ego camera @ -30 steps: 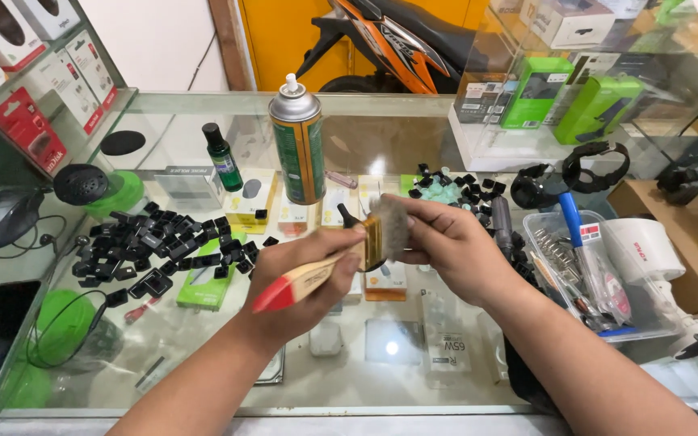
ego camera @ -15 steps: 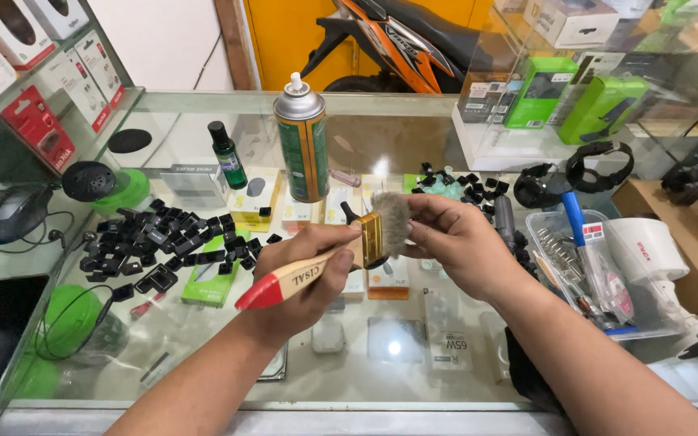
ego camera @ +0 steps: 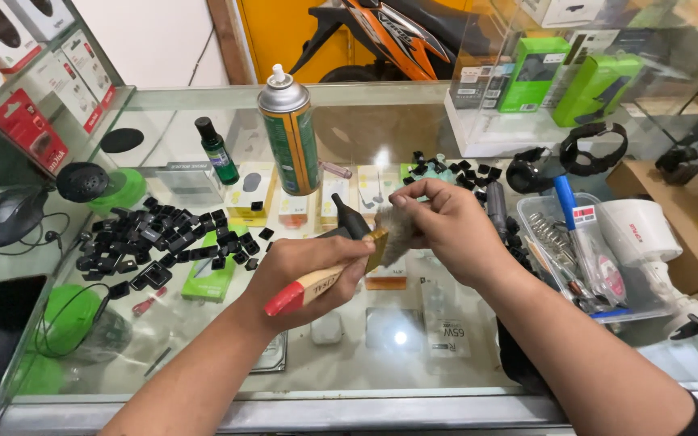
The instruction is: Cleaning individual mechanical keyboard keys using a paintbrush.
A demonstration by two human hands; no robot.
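Note:
My left hand (ego camera: 304, 270) grips the wooden handle of a paintbrush (ego camera: 317, 282) with a red tip and a brass ferrule, held above the glass counter (ego camera: 203, 363). My right hand (ego camera: 446, 226) is closed around the grey bristles (ego camera: 393, 230) of the brush, pinching them. A small black pointed object (ego camera: 349, 216) sticks up just behind the brush, next to my left fingers; what holds it is hidden.
A tall spray can (ego camera: 288, 133) and a small dark green bottle (ego camera: 216, 152) stand behind my hands. Several black keycaps (ego camera: 155, 242) lie in a pile at the left, more at the back (ego camera: 454, 169). A clear tray of tools (ego camera: 583, 258) sits right, a computer mouse (ego camera: 10, 216) far left.
Both hands with the brush have shifted slightly; my right fingers have slid along the bristles and the brush handle has tilted a little lower.

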